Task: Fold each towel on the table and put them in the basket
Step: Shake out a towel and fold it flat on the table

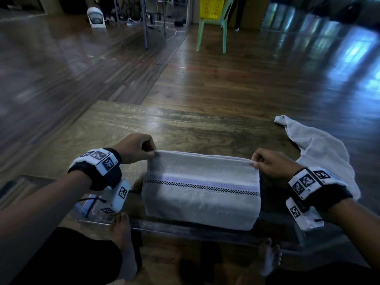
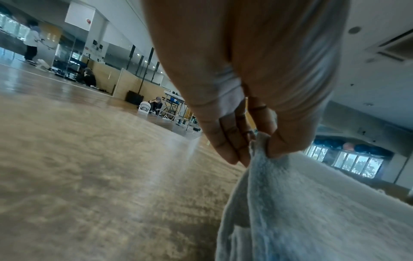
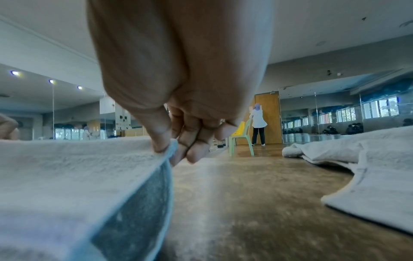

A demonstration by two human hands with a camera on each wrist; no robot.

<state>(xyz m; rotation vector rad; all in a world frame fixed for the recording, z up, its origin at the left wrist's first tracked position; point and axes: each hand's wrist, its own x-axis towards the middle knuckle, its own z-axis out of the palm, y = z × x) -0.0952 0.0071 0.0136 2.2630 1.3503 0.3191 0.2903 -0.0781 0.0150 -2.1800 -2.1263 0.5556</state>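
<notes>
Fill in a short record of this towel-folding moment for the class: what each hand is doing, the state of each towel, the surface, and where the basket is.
left hand: left hand pinches the far left corner of the grey striped terry towel
right hand: right hand pinches its far right corner
grip: thumb against fingers, both hands
held towel: doubled over, hanging over the near table edge
other towel: plain white crumpled towel, unfolded, to the right
surface: worn wooden table
basket: yellow plastic basket on a green chair, across the room

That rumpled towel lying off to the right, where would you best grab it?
Probably at the free corner of the crumpled towel, at its far left end, coming from above. That corner lies flat and exposed on the table, while the rest is bunched.
</notes>
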